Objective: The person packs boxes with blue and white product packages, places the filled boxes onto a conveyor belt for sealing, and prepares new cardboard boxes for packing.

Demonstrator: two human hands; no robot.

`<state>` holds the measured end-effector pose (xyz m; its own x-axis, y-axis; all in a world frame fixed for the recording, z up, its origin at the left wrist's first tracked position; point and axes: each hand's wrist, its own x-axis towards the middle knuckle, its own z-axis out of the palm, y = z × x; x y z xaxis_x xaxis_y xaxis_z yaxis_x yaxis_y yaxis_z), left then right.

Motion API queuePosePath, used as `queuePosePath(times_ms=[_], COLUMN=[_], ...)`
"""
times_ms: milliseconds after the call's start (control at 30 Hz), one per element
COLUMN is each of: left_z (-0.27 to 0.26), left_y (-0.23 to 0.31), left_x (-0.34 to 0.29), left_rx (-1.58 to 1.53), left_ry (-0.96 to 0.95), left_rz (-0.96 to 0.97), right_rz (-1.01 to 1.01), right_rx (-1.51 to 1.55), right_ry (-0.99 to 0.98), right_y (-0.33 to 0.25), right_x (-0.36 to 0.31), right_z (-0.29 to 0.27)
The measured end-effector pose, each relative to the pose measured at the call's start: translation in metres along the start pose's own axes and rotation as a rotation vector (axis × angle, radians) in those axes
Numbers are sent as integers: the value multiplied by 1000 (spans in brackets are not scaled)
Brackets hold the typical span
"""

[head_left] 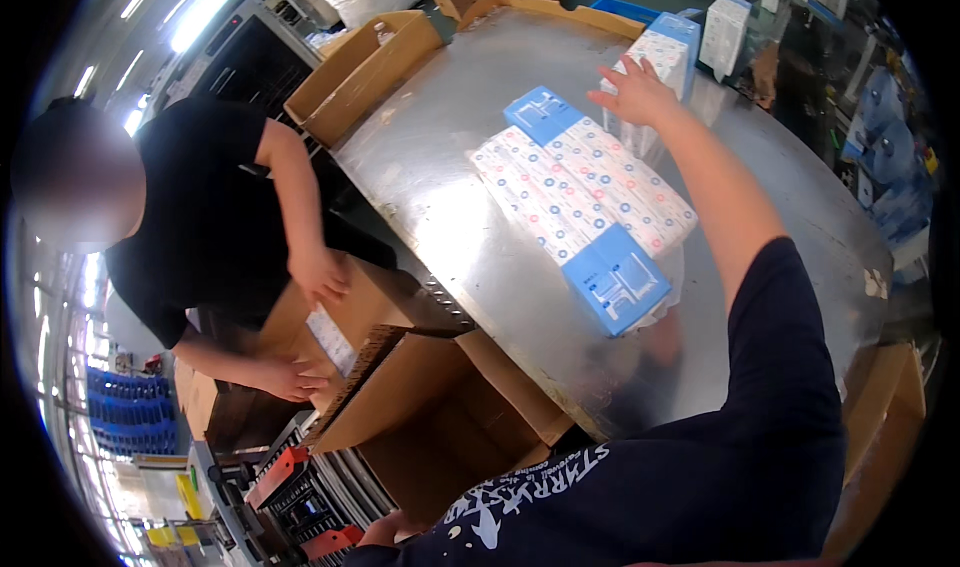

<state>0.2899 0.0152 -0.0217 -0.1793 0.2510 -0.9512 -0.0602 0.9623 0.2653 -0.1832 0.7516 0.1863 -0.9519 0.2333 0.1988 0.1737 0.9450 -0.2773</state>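
My right hand (640, 95) reaches across the metal table (420, 107) with its fingers spread. Its fingertips are at the near side of an upright blue-and-white box (668, 49); whether they touch it I cannot tell. Left of my right forearm, two white boxes with blue ends and small red and blue prints lie side by side, one box (535, 192) nearer the left and the other box (625, 182) beside it. Clear plastic shows at their edges. Of my left hand (385, 529), only a small part shows low in the picture, beside an open carton (440, 417); its fingers are hidden.
On the left, another person (210, 207) in black bends over a cardboard carton (375, 292), both hands at a white label on it. A cardboard tray (360, 77) lines the table's far left edge. Another white box (725, 35) stands far right. A carton (885, 427) is at right.
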Motion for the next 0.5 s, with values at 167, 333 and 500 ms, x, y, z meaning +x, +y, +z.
queuePosePath(times_ms=[167,333,500], left_z=[-9,-112,-218], left_y=[12,185,351], left_x=[-16,-21,-36], left_rx=[86,368,-11], left_ry=[-91,-183,444], left_rz=[-16,138,785], right_rz=[-12,-454,-380], right_rx=[-68,171,262], right_ry=[-93,-176,-371], right_y=[8,71,51], right_x=[26,-31,-84], right_z=[38,24,-42])
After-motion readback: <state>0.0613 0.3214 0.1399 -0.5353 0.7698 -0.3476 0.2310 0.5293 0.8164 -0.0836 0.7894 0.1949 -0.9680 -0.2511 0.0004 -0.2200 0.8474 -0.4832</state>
